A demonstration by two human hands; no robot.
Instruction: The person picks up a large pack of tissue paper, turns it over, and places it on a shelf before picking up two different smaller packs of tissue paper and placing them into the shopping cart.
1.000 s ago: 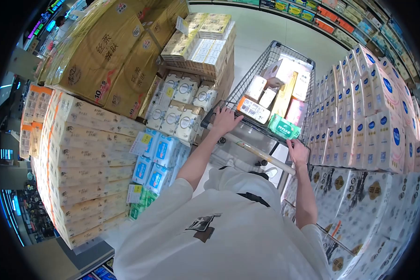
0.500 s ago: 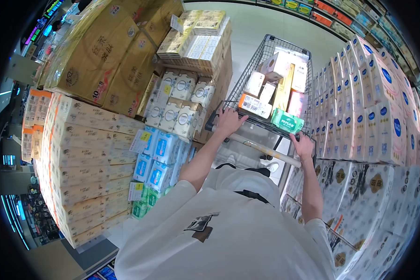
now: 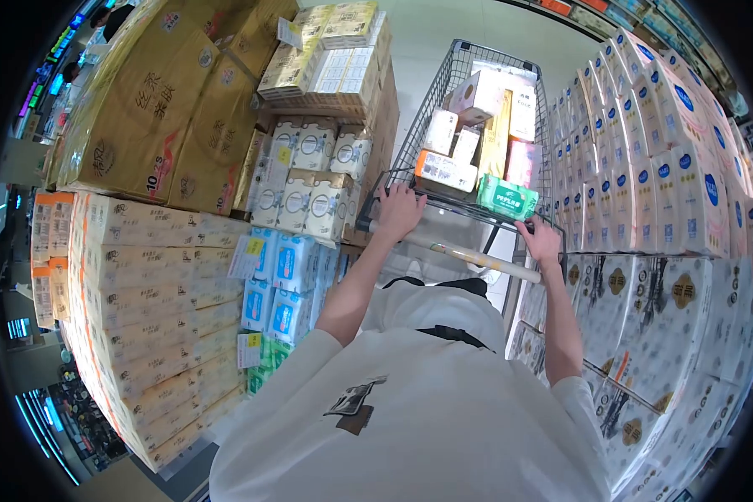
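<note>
A wire shopping cart (image 3: 404, 155) is in front of me, its near end toward my body. My left hand (image 3: 401, 211) is closed over the left part of its near rim, by the handle. My right hand (image 3: 542, 240) grips the near right corner. Beside my right fingers, in the cart, lies a green pack (image 3: 508, 197). To its left is an orange-and-white box (image 3: 445, 173). Behind them are several cartons, among them a white box (image 3: 477, 98), a long yellow box (image 3: 495, 138) and a pink pack (image 3: 523, 161). The pale handle bar (image 3: 468, 257) crosses below my hands.
Brown cartons (image 3: 142, 109), tissue packs (image 3: 309, 201) and blue packs (image 3: 284, 263) are stacked on the left, close to the cart. A tall wall of white tissue packs (image 3: 644, 167) lines the right, above larger wrapped bundles (image 3: 644, 326). Pale floor (image 3: 427, 25) runs ahead of the cart.
The cart and both hands sit slightly higher in the view, and the left stacks have shifted left. Less of the far shelves shows. Both hands keep their hold on the cart.
</note>
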